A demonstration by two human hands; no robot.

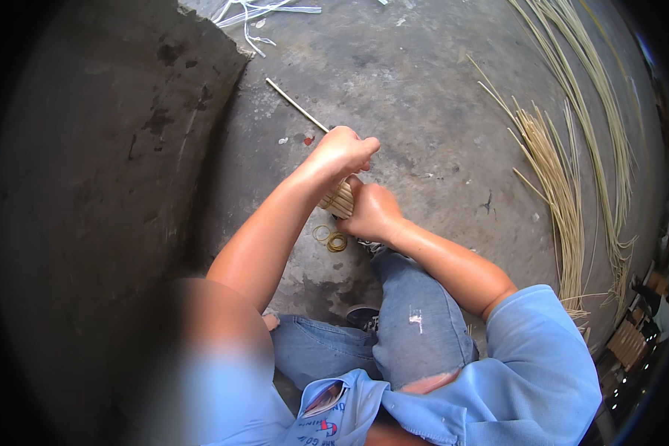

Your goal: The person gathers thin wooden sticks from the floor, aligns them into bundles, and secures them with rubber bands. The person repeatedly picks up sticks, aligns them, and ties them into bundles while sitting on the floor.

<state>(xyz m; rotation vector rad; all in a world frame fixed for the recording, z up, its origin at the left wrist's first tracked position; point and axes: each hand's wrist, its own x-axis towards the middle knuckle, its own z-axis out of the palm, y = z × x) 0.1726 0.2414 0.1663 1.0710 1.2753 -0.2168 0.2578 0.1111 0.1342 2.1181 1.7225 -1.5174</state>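
Note:
My left hand [345,152] is closed around a thin pale stick [296,104], whose long end juts out to the far left over the floor. Right below it, a short bundle of pale sticks [338,201] lies side by side, with what looks like a yellowish band across it. My right hand [375,211] is closed on that bundle from the right; its fingers are partly hidden. Where the stick meets the bundle is covered by my left hand. Several yellow rubber bands [337,241] lie on the floor just beneath my hands.
On the right, a sheaf of thin cane-like strands [556,171] lies on the concrete floor [424,97], beside longer pale strands [600,111]. A dark concrete block or wall [119,149] rises at the left. White strips [256,15] lie at the far left.

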